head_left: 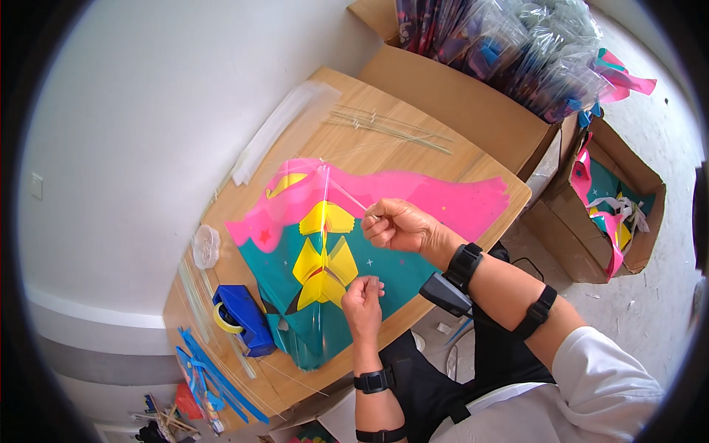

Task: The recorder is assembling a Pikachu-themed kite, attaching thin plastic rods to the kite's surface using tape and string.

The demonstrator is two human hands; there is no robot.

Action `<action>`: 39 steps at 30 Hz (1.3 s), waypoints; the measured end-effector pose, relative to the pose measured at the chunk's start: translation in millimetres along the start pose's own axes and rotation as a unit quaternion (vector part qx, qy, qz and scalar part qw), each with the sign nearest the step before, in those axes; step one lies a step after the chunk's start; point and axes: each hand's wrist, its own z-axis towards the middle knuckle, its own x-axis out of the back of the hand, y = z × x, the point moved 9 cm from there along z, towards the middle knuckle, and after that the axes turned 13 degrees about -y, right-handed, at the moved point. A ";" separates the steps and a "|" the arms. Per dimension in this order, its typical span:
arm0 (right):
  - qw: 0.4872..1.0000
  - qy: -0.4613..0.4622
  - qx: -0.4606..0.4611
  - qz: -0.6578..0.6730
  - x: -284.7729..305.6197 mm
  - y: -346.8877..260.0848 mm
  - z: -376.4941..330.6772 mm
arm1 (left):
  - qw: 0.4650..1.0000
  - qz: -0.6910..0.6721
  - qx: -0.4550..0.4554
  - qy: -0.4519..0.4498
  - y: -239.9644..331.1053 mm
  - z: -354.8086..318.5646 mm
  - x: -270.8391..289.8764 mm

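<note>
The pink, teal and yellow plastic kite (347,244) is lying mid-frame on the wooden counter (413,148). The right hand (399,225) is pinching a thin clear rod (346,190) running toward the upper left; the left hand (362,303) is pinching closed at the kite's lower edge, contents indiscernible.

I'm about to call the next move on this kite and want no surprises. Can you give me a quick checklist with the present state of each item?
1. Kite sail lies flat on the wooden table: ok.
2. Right hand has a grip on the thin clear rod over the pink part: ok.
3. Left hand pinches at the sail's teal part; what sits between its fingertips: cannot tell.
4. Rod seated at the sail's top point: cannot tell, too thin to see.
5. Spare rods lie at the table's far end, apart from the sail: ok.
6. Blue tape dispenser stands beside the sail's lower corner on the person's left: ok.
</note>
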 end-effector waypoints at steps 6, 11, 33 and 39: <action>0.984 -0.020 -0.027 -0.173 -10.0 8.5 -11.5 | 0.999 -0.048 0.016 0.013 -8.8 -7.3 1.2; 0.926 -0.027 -0.068 -0.371 -20.5 38.8 -36.1 | 0.960 -0.264 -0.028 0.084 4.5 -14.2 9.8; 0.451 0.156 0.168 -0.863 -42.3 8.8 -157.2 | 0.922 0.367 -0.115 0.042 12.4 -83.9 33.6; 0.281 0.085 0.156 -0.943 -48.5 18.0 -128.5 | 0.925 0.358 -0.117 0.047 12.7 -80.5 28.8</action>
